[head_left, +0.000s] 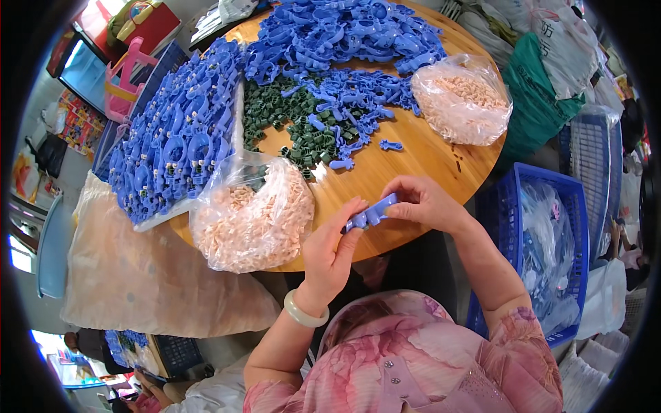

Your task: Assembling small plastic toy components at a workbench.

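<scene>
Left hand [329,253]: blue plastic piece [372,214] is gripped at one end.
Right hand [428,202]: opposite end is held in a closed pinch.

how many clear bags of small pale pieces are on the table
2: one bag left of the left hand, another bag at the right edge of the table.

One wide view looks down from the head, quite near: table [427,162] at twelve o'clock, shirt [351,358] at six.
</scene>
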`<move>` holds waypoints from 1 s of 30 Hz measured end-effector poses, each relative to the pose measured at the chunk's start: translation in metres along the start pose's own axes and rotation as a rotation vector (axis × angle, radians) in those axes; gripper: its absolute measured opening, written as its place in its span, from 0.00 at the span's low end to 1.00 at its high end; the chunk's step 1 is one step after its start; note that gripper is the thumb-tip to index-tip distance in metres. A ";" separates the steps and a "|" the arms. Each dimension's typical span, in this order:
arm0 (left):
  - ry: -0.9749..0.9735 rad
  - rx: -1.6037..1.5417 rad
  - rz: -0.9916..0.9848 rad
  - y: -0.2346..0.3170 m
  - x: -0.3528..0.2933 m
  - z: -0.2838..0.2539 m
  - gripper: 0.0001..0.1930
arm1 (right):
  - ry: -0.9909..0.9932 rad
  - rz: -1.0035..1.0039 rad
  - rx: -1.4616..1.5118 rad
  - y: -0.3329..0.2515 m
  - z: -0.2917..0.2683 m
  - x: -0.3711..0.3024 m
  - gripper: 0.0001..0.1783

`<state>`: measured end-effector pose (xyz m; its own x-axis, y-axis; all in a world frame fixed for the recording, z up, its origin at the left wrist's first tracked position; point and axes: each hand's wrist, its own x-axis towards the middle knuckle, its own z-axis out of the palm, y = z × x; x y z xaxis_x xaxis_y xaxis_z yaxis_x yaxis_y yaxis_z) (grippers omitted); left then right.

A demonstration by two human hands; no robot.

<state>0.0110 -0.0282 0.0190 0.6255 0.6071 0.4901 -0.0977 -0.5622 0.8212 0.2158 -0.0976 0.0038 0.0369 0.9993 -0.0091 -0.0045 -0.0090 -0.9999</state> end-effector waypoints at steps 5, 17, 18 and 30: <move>0.025 -0.169 -0.280 -0.003 0.002 -0.002 0.17 | 0.039 0.068 -0.057 -0.007 0.001 0.001 0.12; 0.188 -0.677 -0.549 -0.025 0.005 0.005 0.14 | 0.072 0.123 -0.226 -0.017 0.002 0.006 0.17; 0.192 -0.680 -0.569 -0.026 0.004 0.004 0.14 | 0.056 0.141 -0.252 -0.018 0.001 0.006 0.14; 0.208 -0.730 -0.638 -0.027 0.007 0.005 0.14 | 0.266 -0.474 -1.409 -0.012 -0.042 0.064 0.09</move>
<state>0.0218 -0.0109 -0.0011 0.5857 0.8013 -0.1224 -0.2866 0.3459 0.8934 0.2600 -0.0351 0.0154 -0.0647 0.8854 0.4603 0.9880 0.1218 -0.0955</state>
